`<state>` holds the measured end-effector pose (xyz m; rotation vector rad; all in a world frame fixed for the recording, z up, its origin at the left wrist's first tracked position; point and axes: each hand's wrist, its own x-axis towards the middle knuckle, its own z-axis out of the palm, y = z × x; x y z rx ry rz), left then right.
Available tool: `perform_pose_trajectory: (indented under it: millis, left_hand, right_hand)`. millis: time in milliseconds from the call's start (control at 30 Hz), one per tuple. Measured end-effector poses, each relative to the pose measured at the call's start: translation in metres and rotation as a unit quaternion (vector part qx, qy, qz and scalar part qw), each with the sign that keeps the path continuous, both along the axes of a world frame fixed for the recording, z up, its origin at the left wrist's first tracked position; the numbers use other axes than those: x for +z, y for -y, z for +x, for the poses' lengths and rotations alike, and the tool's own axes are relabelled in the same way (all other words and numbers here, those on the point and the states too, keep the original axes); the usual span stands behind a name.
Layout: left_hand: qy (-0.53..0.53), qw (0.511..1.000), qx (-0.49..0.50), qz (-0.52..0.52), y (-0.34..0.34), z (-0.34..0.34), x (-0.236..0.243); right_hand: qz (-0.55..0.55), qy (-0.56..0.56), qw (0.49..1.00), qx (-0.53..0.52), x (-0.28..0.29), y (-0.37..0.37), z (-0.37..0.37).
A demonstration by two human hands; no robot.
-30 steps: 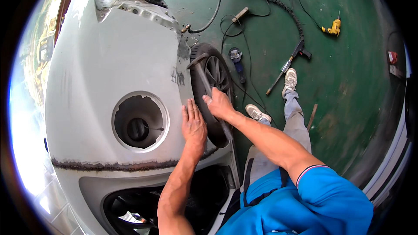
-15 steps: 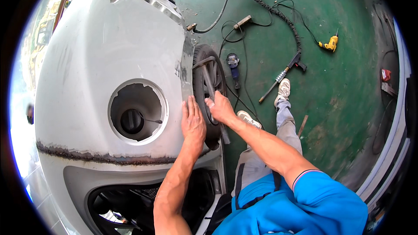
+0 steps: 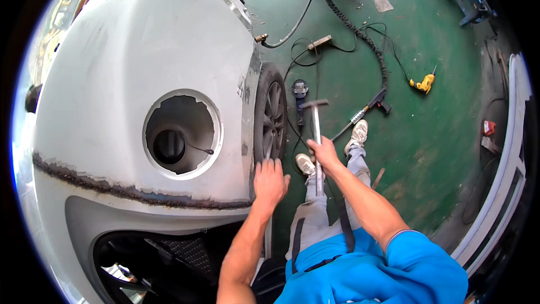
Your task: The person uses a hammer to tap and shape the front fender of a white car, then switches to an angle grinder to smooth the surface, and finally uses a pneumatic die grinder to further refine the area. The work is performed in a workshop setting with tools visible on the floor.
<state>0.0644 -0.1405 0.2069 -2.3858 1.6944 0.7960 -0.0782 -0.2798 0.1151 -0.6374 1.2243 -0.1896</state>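
The person's right grip (image 3: 326, 156) is closed around the handle of a hammer (image 3: 316, 126), which stands out ahead of that grip with its crosswise head at the far end and its handle end reaching back below the fingers. The left grip (image 3: 270, 183), to the left of the right one and slightly nearer the body, has its fingers bent at the near end of a car wheel (image 3: 273, 107); whether it holds anything cannot be told, since a slim grey piece just ahead of the fingertips may be only a spoke. The hammer is well apart from the left grip and from the wheel.

Left of the left grip spreads a pale grey car body panel (image 3: 118, 95), with a round filler recess (image 3: 183, 112) holding a dark cap (image 3: 168, 145). A rough, rusty seam (image 3: 129, 191) runs leftward from beside the left grip.

Ahead of the right grip, an angle grinder (image 3: 300, 98) lies on the green floor (image 3: 427, 157) near the hammer's head. To its right and ahead lie a gun-shaped tool (image 3: 371, 107) on a black hose (image 3: 368, 39) and, farther off, a yellow drill (image 3: 424, 84).
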Motion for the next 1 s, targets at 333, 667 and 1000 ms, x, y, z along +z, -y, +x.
perform_pose_trajectory:
  millis: [333, 667, 1000]
  left_hand:
    - [-0.012, 0.999, -0.023, 0.028, -0.016, -0.068, -0.036]
    - [0.435, 0.843, -0.283, 0.141, 0.154, 0.099, -0.012]
    - [0.386, 0.86, -0.239, 0.233, 0.218, 0.092, -0.013]
  right_hand:
    - [0.064, -0.311, 0.944, 0.084, -0.066, 0.022, -0.17]
    - [-0.012, -0.302, 0.932, 0.2, -0.158, 0.083, -0.161]
    - [-0.083, -0.258, 0.901, 0.339, -0.289, 0.177, -0.13]
